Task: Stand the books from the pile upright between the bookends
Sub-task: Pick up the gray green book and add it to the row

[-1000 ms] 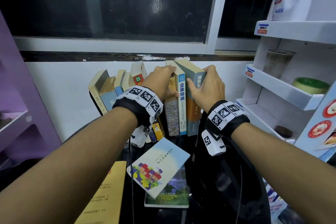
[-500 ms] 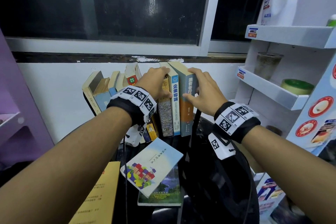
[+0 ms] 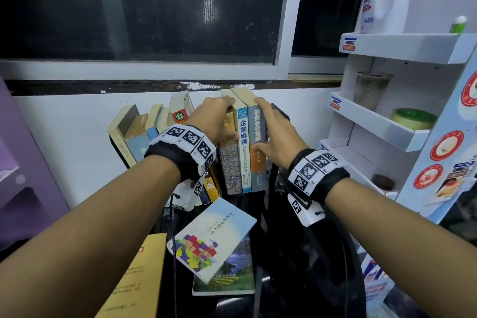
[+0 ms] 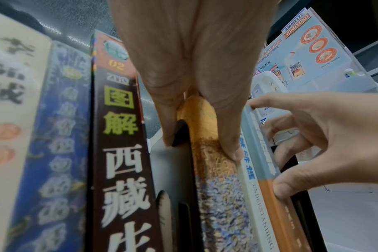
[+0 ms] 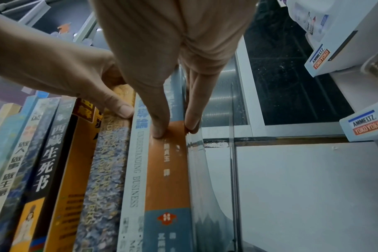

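A row of books stands against the white wall. My left hand (image 3: 219,121) pinches the top of a gold, speckled book (image 4: 214,187) between thumb and fingers. Beside it stands a white-and-blue book (image 3: 242,152), then a grey-and-orange book (image 5: 166,170). My right hand (image 3: 276,137) grips that one, thumb on the spine and fingers on its right cover. A black bookend (image 3: 281,113) shows just behind the right hand. The pile lies flat in front: a pale blue book with coloured houses (image 3: 214,237), a landscape-covered book (image 3: 232,279) under it, and a yellow book (image 3: 134,284).
Several more books (image 3: 136,134) lean at the row's left end. A white display shelf (image 3: 382,124) with a cup (image 3: 371,90) and a tape roll (image 3: 413,119) stands close on the right. A purple shelf (image 3: 15,162) is at the left and a black bag (image 3: 296,253) lies under my right forearm.
The grey-and-orange book has come from a slight tilt to upright against the white-and-blue one. My right thumb has slid down its spine. The left hand keeps its hold.
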Motion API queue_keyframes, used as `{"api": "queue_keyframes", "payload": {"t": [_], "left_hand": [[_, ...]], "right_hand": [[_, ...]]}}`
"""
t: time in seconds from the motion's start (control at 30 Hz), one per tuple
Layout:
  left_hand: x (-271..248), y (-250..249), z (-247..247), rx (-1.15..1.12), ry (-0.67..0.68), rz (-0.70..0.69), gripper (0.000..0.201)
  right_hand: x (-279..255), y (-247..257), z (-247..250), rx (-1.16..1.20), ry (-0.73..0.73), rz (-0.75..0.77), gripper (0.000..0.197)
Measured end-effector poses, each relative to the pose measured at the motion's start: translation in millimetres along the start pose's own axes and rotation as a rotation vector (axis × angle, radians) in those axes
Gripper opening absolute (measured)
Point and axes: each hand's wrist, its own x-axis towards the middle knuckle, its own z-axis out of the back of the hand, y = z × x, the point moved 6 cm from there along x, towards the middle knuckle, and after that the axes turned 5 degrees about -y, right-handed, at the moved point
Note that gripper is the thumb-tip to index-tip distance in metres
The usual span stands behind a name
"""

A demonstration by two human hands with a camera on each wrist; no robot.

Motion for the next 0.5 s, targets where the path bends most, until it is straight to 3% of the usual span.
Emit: {"api": "queue_keyframes", "payload": {"t": [0.5], "left_hand": [[2.7, -2.9, 1.1, 0.084, 0.031, 0.006, 0.052]], "right_hand": [[-0.2, 4.5, 3.9, -0.087, 0.035, 0.01, 0.103]]}}
